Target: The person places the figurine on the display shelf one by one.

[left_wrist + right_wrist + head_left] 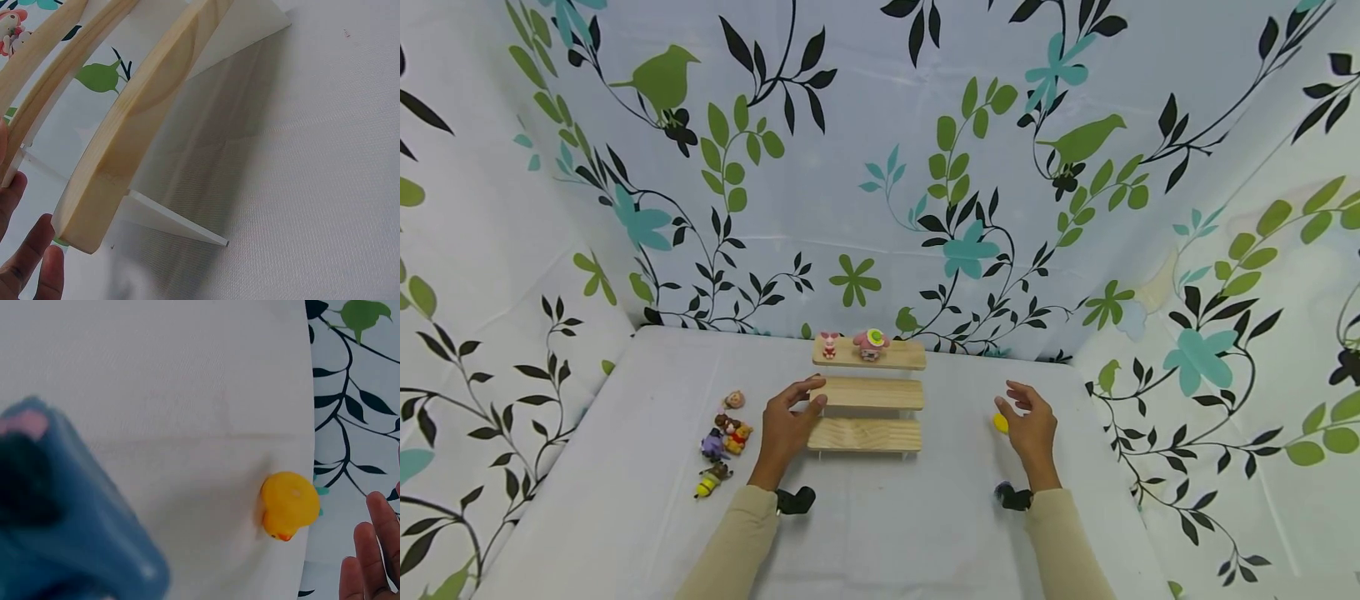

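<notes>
A three-tier wooden shelf on clear supports stands mid-table. My left hand is at its left end, fingers extended around the ends of the lower tiers; in the left wrist view fingertips lie at the bottom tier's end, contact unclear. On the top tier sit a small pink figure and a larger pink figure with a green-and-yellow piece on its head. My right hand is beside a yellow rubber duck, fingers loosely bent, apart from it in the right wrist view.
Several small figures lie left of the shelf, among them a purple one, an orange-yellow one and a yellow-striped one. A blurred blue object fills the right wrist view's lower left. Leaf-patterned cloth walls surround the white table.
</notes>
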Available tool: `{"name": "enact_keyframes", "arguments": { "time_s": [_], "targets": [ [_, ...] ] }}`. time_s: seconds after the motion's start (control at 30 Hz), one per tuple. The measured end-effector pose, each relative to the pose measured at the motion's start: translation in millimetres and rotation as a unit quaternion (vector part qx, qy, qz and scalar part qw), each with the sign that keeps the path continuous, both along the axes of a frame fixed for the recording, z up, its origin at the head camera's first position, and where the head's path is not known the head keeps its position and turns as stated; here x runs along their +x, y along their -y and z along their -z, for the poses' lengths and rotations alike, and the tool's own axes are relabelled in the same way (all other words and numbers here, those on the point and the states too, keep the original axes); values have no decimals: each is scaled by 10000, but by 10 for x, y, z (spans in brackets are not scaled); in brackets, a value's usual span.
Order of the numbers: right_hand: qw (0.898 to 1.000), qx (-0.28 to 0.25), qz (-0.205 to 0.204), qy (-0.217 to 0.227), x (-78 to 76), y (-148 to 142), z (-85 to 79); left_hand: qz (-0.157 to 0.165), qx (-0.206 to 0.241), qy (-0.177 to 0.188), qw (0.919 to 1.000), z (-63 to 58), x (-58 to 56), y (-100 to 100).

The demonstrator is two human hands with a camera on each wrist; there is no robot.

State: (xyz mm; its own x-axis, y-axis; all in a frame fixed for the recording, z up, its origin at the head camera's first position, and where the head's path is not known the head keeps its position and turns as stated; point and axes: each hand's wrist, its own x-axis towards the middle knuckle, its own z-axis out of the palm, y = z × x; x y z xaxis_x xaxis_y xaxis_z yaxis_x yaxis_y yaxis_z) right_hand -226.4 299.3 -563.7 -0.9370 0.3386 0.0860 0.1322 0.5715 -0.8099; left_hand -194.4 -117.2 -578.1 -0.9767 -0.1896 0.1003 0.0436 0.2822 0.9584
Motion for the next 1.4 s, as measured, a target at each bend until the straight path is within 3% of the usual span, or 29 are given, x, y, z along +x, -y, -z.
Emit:
{"name": "enact_keyframes", "arguments": {
  "time_s": [0.37, 0.7, 0.93, 1.4],
  "targets": [
    [9966, -7, 148, 807, 37, -161, 130, -65, -15, 20, 10000, -11, 2, -13],
    [9958, 200, 285, 851, 53, -203, 256, 4, 41, 3, 10000, -12, 4, -5],
    [9946, -12, 273, 1000, 63, -183, 225, -1, 4, -44, 10000, -12, -2, -9],
    [9923, 81, -221, 1219, 104, -104, 261, 10, 35, 80, 10000, -22, 1, -14]
  ]
}}
